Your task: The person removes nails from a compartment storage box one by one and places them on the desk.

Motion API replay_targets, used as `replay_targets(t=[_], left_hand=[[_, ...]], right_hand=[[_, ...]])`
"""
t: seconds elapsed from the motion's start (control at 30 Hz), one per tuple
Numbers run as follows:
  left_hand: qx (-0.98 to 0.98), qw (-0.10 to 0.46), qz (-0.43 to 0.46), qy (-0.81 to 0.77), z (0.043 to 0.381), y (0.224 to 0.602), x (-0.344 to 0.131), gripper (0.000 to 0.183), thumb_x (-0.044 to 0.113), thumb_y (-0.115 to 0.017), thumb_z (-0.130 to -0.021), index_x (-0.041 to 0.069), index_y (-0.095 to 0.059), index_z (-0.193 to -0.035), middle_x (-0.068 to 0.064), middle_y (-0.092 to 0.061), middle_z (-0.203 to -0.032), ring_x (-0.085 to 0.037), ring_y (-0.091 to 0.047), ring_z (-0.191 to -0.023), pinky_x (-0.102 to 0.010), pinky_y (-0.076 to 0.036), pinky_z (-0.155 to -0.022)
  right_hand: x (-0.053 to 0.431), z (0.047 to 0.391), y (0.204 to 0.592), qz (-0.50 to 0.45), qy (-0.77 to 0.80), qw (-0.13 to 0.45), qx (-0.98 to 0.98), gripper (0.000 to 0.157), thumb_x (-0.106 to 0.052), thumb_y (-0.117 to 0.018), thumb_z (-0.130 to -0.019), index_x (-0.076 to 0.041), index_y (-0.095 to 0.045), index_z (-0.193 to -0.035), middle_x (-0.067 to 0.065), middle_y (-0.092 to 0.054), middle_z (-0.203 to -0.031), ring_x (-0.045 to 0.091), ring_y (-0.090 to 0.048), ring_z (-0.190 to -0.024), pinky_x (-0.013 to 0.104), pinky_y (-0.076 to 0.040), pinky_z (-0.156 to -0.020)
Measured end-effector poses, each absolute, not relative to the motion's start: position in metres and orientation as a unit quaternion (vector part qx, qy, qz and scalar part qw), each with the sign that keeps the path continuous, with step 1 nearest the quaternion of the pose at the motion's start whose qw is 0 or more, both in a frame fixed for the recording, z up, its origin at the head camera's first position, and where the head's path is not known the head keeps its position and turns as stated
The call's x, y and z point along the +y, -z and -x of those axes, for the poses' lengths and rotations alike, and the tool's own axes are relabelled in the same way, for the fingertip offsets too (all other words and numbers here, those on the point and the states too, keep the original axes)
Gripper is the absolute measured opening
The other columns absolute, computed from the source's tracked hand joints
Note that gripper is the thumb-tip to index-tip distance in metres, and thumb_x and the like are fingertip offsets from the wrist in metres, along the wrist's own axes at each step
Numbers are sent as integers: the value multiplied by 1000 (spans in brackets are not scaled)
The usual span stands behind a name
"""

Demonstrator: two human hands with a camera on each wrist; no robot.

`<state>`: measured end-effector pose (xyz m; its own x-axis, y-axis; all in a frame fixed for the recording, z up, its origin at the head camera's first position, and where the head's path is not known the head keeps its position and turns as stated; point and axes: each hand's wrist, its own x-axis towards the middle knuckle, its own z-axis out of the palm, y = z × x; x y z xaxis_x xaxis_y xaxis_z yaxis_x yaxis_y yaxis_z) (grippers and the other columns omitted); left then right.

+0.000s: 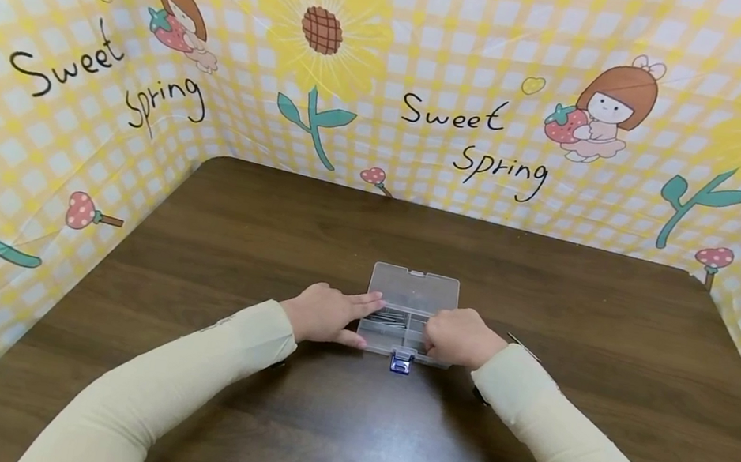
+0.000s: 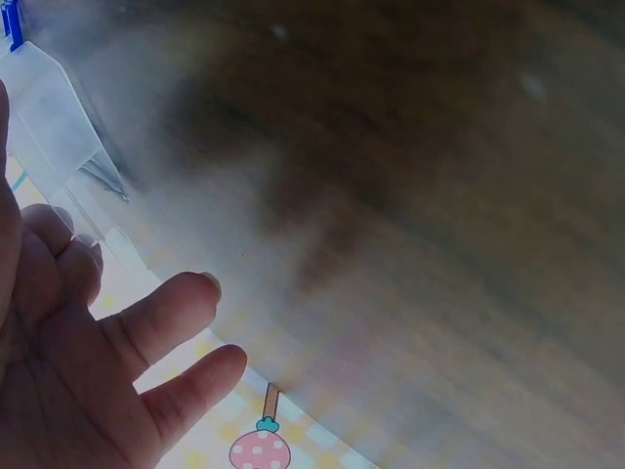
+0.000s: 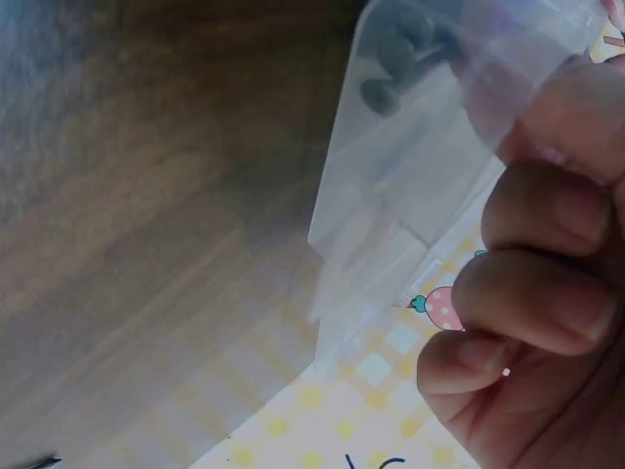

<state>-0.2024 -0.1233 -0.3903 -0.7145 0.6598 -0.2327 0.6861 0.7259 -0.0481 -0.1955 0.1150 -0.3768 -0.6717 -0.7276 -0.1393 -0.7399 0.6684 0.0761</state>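
Observation:
A clear plastic compartment box [image 1: 385, 338] lies on the table with its lid [image 1: 414, 289] raised at the back and a blue latch [image 1: 401, 363] at its front. Several thin metal nails [image 1: 389, 318] lie in its back left compartment. My left hand [image 1: 328, 314] steadies the box's left side, fingers extended towards the back and thumb at the front corner. Over the right compartments is my right hand [image 1: 465, 338], its fingers curled and the index finger reaching inside. Dark flat-headed screws [image 3: 381, 96] show through the wall there. The right fingertips are hidden, so I cannot tell what they hold.
A thin dark pointed thing [image 1: 525, 348] lies on the wooden table [image 1: 326, 432] beside my right wrist. Yellow checked cloth [image 1: 439, 58] with printed flowers stands along the table's back and sides.

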Motion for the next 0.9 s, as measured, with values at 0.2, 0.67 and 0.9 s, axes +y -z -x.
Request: replay_targets(t=[0.2,0.67,0.9], left_hand=[[923,101,-366,63,203,391,-122,75,60,-51,-89,19,-35,-150,4,-33,-153,-15,-61,-67,-32,-44,-63],[923,111,-363,67,202,387,-120,75,60,-50,-90,20,-33,-151,4,-32,-154,-17,-64,-72,-33,-46,-66],[923,118,-360,65,200,385,-121,75,59,-51,-90,19,-33,-151,3,-32,-154,-16,-60,-63,-32,-45,-64]], right_hand=[[119,197,377,403,-49,71,911,28,-8,-65,-77,-18,-55,-52,-6,-48,-56,12,-41,-49,34,-44,-48],[131,212,362,387,106,172,900,27,-7,-60,-82,-16,-55,-56,-12,-38,-53,3,-35,-48,21,-29,-47],[155,215,355,346,125,171,914,20,-8,-60,-80,-16,-62,-61,-12,-46,-56,4,-38,-52,23,-32,-49]])
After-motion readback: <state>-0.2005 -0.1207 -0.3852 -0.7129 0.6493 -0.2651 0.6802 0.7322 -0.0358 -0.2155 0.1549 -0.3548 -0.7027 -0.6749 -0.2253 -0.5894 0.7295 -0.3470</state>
